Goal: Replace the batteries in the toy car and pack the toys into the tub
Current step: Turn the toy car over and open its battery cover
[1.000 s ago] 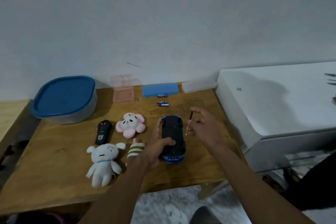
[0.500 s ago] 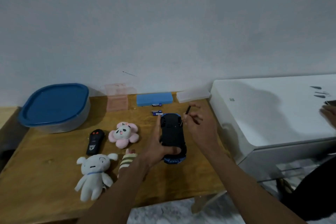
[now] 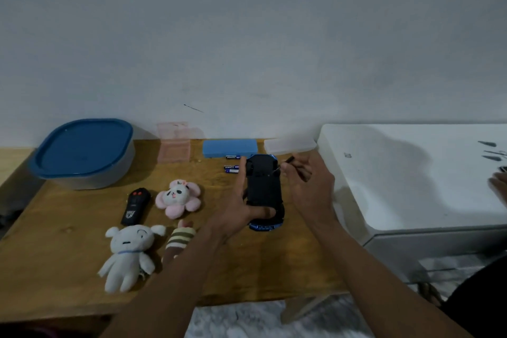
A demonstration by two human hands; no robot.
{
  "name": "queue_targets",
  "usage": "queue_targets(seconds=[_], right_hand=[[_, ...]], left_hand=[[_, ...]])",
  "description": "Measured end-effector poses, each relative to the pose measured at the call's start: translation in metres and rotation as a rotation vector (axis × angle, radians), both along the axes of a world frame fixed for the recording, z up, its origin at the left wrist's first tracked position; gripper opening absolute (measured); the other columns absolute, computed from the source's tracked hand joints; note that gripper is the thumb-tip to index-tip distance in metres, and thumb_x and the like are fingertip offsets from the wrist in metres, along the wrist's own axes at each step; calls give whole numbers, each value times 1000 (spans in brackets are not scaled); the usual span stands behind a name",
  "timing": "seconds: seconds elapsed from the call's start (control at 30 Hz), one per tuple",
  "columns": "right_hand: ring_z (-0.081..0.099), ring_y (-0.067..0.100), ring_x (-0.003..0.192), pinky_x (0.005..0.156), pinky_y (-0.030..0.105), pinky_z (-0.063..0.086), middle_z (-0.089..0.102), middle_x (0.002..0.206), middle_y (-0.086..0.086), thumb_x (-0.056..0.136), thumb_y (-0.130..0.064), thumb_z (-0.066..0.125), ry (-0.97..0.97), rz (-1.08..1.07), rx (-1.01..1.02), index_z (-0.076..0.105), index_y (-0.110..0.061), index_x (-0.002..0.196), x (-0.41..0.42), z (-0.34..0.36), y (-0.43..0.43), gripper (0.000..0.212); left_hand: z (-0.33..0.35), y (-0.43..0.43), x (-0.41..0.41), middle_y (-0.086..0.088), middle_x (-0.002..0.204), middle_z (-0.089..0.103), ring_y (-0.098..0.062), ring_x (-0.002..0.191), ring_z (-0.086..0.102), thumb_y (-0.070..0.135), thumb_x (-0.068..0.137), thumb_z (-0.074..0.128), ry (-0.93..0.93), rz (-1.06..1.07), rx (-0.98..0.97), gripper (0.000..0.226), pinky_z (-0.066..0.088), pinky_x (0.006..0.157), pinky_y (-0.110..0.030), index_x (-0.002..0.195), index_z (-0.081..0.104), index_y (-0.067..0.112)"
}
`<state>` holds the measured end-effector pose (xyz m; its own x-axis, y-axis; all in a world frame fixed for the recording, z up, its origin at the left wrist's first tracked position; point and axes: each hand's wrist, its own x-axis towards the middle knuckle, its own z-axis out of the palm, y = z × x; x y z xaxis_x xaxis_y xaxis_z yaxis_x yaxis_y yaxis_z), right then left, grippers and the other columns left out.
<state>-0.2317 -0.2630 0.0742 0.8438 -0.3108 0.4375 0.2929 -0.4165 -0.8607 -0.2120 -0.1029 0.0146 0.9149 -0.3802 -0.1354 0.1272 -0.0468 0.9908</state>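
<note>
The toy car (image 3: pixel 264 186) lies upside down on the wooden table (image 3: pixel 55 250), black underside up, blue body showing at its near end. My left hand (image 3: pixel 241 208) grips the car round its near part, thumb across the underside. My right hand (image 3: pixel 307 184) pinches a thin screwdriver (image 3: pixel 285 162) whose tip touches the car's underside near the far right. Two blue batteries (image 3: pixel 231 169) lie just left of the car's far end. The tub (image 3: pixel 85 153), grey with a blue lid on, stands at the far left.
A black remote (image 3: pixel 135 206), a pink flower plush (image 3: pixel 178 197), a white plush (image 3: pixel 129 252) and a striped plush (image 3: pixel 179 239) lie left of the car. A pink box (image 3: pixel 174 143), blue case (image 3: pixel 230 147) and clear case (image 3: pixel 289 144) line the wall. A white appliance (image 3: pixel 411 173) stands right.
My right hand brought the screwdriver from beside the car onto its underside. My left hand shifted its grip along the car, which now lies farther back, close to the batteries.
</note>
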Motion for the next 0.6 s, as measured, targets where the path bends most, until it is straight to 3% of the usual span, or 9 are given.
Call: queue_targets(seconds=[0.1, 0.23, 0.43, 0.6], right_hand=[[64, -4, 77, 69, 5, 49, 63, 80, -6, 84, -1, 69, -17, 5, -19, 58, -6, 88, 2, -2, -4, 13], [65, -1, 77, 69, 7, 50, 63, 80, -12, 85, -2, 69, -35, 25, -25, 56, -4, 85, 4, 0, -6, 13], [67, 3, 81, 71, 8, 51, 65, 83, -11, 86, -3, 67, -36, 44, -11, 53, -8, 85, 7, 2, -6, 15], [70, 9, 84, 73, 17, 56, 68, 86, -5, 86, -4, 68, -61, 18, -23, 55, -13, 87, 11, 3, -6, 16]], left_hand=[[3, -4, -2, 6, 148, 51, -23, 131, 53, 28, 59, 90, 2, 6, 14, 132, 46, 106, -56, 144, -3, 66], [3, -5, 0, 6, 142, 57, -24, 128, 56, 29, 57, 91, 0, 42, 12, 126, 46, 105, -57, 128, 1, 81], [5, -6, 4, 3, 138, 60, -27, 126, 58, 22, 57, 92, -5, 43, -11, 127, 45, 106, -57, 130, 5, 80], [7, -5, 5, 1, 137, 60, -28, 126, 57, 22, 56, 92, -9, 33, -12, 130, 44, 106, -57, 135, 3, 75]])
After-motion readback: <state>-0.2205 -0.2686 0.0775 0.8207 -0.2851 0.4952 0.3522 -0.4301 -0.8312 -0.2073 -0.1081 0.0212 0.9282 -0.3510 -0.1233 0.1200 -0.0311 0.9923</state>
